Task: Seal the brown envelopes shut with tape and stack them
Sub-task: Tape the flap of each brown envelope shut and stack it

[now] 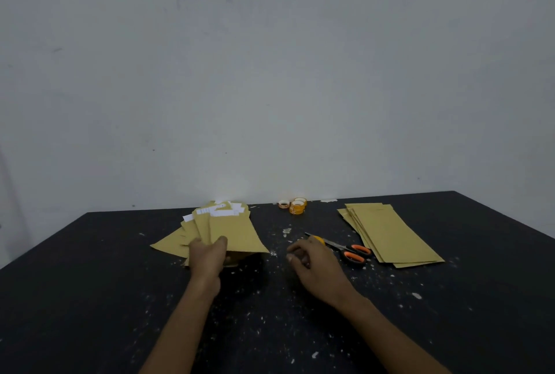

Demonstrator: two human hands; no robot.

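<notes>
On the black, white-speckled table [270, 328], the orange-handled steel scissors [351, 252] serve as the landmark. Well to the left of the scissors lies a fanned pile of brown paper envelopes [210, 229], with white paper slips [222, 211] showing at its far end. The left hand [207, 256] reaches forward on a straight forearm and grips the near end of the pile's top envelope [237, 232], thumb on top and fingers curled beneath. Just left of the scissors, the right hand [315, 259] sits palm down, wrist angled inward, fingers curled under. A small yellow object [319, 240] peeks out behind its knuckles, and I cannot tell whether the hand is holding it. Just right of the scissors lies a flatter stack of brown envelopes [390, 235]. Beyond the scissors, by the wall, sit small yellow tape rolls [297, 207].
</notes>
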